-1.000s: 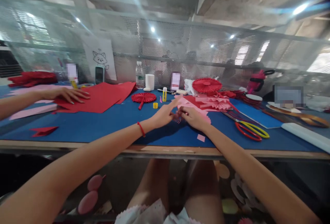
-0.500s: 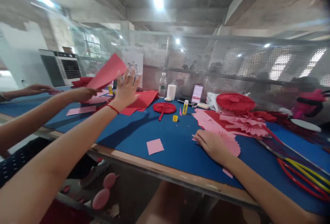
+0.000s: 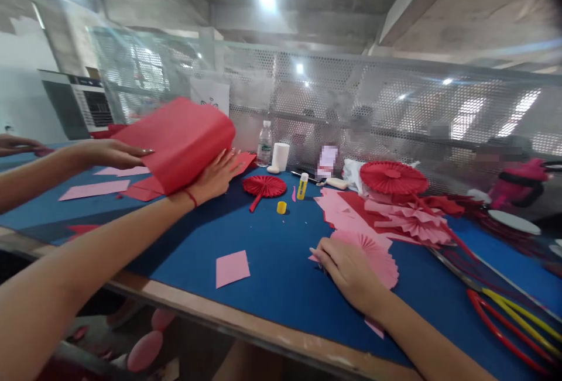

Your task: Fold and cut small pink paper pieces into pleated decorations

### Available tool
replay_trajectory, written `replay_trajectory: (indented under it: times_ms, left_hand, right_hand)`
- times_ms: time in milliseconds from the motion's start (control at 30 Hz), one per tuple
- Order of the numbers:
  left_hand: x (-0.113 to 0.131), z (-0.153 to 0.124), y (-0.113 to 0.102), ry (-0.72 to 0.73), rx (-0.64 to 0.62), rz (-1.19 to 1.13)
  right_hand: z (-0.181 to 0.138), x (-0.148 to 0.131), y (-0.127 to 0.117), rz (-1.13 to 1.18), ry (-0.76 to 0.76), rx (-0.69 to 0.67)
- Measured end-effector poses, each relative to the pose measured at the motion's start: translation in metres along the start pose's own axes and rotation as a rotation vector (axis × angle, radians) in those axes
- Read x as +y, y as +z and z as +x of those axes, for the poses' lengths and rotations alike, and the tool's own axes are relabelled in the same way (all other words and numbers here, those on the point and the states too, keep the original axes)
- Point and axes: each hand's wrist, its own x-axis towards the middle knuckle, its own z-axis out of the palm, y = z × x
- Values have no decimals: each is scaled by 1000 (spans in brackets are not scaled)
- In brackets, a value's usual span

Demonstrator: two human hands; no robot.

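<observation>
My left hand [image 3: 215,177], with a red string at the wrist, reaches forward with fingers stretched out. It is beside the curved lower edge of a large red paper sheet [image 3: 184,141]; whether it touches the sheet I cannot tell. A co-worker's hand [image 3: 116,155] is at the sheet's left side. On the blue table, my right hand [image 3: 345,270] is closed on a pleated pink paper fan [image 3: 381,261], a small pink tip showing at its fingers. Between my arms lies a pink paper square [image 3: 232,268].
A red pleated fan [image 3: 266,186], glue stick [image 3: 302,186] and yellow cap [image 3: 281,208] lie mid-table. Farther back stand a water bottle [image 3: 264,144] and white roll [image 3: 280,157]. Red-and-yellow-handled scissors [image 3: 492,302] lie right. The wooden table edge [image 3: 246,316] runs in front.
The red sheet has swung right and down, turning its broad face toward me, near my left hand. That hand has lowered from its raised position. My right hand still holds the pink fan.
</observation>
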Motion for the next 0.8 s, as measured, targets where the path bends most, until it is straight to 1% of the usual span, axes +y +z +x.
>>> replay_trajectory:
  times_ms: [100, 233, 267, 333, 433, 533, 600, 633, 667, 700, 733, 800]
  left_hand:
    - [2, -16, -22, 124, 58, 38]
    - [1, -39, -52, 126, 164, 81]
    - [-1, -41, -56, 124, 175, 88]
    - [-7, -44, -57, 114, 174, 95]
    - [-25, -42, -47, 109, 114, 91]
    - [-55, -46, -38, 151, -38, 73]
    - [-78, -52, -39, 165, -148, 52]
    - [-89, -55, -42, 163, -185, 42]
    - [-98, -59, -46, 152, -195, 38]
    - [-105, -63, -51, 131, -176, 41]
    - [-110, -68, -57, 100, -130, 51]
    - [-110, -78, -70, 25, 9, 79]
  right_hand:
    - [0, 0, -1, 15, 3, -7]
    - [0, -2, -1, 9, 16, -29]
    - [0, -3, 0, 4, 24, -35]
    - [0, -3, 0, 0, 31, -48]
    - [0, -3, 1, -2, 30, -53]
    - [0, -2, 2, 14, 51, -47]
    - [0, -2, 2, 26, 71, -49]
    - [0, -2, 2, 30, 79, -50]
    - [1, -3, 2, 36, 84, -51]
    - [1, -3, 2, 42, 86, -52]
    - [1, -4, 2, 52, 87, -50]
    - [2, -5, 3, 72, 86, -51]
